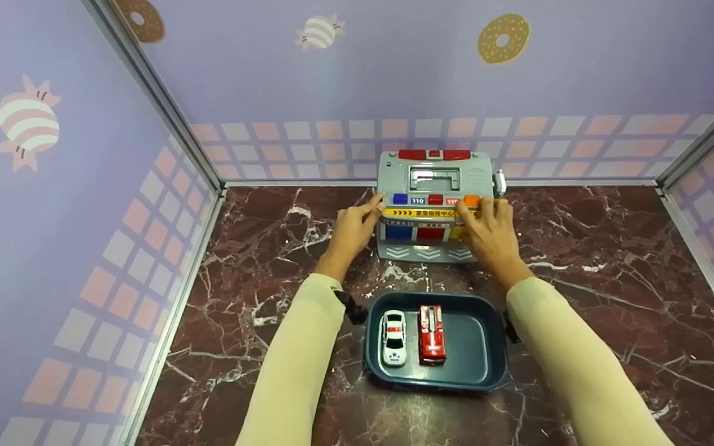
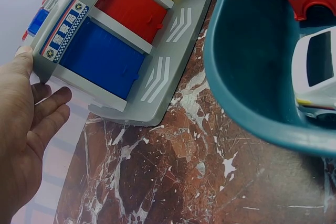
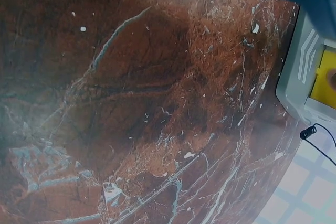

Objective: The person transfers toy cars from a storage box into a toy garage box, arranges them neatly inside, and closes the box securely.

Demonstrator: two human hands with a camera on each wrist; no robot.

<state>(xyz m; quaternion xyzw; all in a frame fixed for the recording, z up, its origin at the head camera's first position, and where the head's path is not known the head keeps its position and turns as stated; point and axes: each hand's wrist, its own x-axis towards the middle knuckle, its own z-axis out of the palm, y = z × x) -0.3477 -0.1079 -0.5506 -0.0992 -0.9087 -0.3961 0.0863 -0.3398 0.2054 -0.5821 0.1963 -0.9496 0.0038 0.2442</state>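
Note:
A grey toy station (image 1: 475, 176) with blue, red and yellow doors stands by the back wall. At its left edge is my left hand (image 1: 351, 235); in the left wrist view this hand (image 2: 23, 129) touches the upper corner beside the blue door (image 2: 100, 59), its other fingers loosely bent off the side. My right hand (image 1: 493, 238) lies over the station's right front, by the orange button (image 1: 471, 200). A fingertip shows against the yellow door (image 3: 324, 85) in the right wrist view; most of that hand is hidden there.
Nearer the front, a dark blue tray (image 1: 471, 387) holds a white police car (image 1: 393, 337) and a red fire truck (image 1: 432, 334). A white handset (image 1: 499, 184) hangs on the station's right side. Patterned walls (image 1: 394, 74) enclose the marbled surface (image 1: 611, 297).

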